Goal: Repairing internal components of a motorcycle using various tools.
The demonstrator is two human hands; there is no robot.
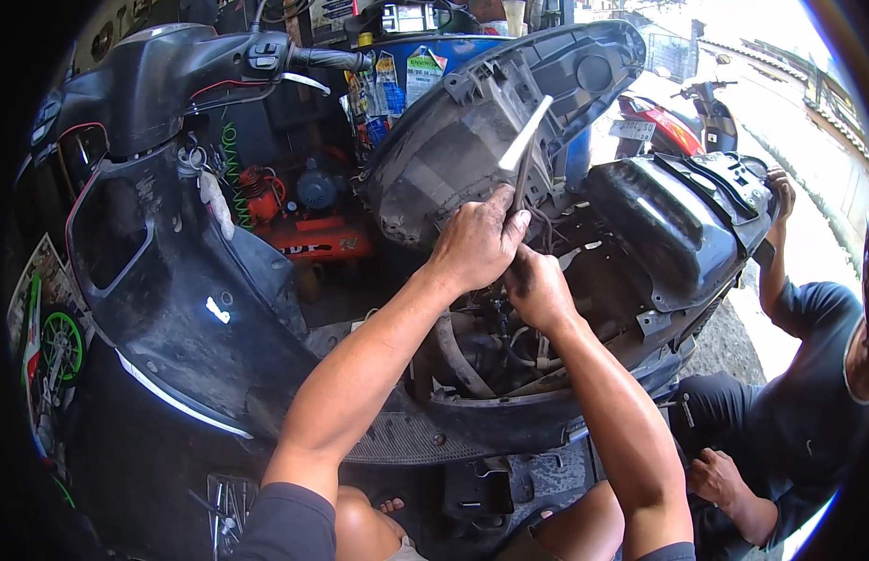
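My left hand (481, 238) is closed around a dark, thin cable-like piece (523, 182) that rises above its fingers. Just below and touching it, my right hand (539, 285) is also closed, with its fingertips curled out of sight; what it grips is hidden. Both hands are over the open engine bay of a black scooter (172, 280), where a grey hose (458, 355) and several cables show. Behind my hands the scooter's seat (453, 131) is tipped up, its underside toward me. A bright white strip (526, 136) lies across that underside; whether it is an object or glare I cannot tell.
To the right, a co-worker crouches, one hand (780, 194) on the black storage box (673, 229) at the scooter's rear. A red compressor (313, 238) and blue drum (425, 51) stand behind. Metal tools (229, 514) lie lower left. A red motorcycle (673, 131) is parked beyond.
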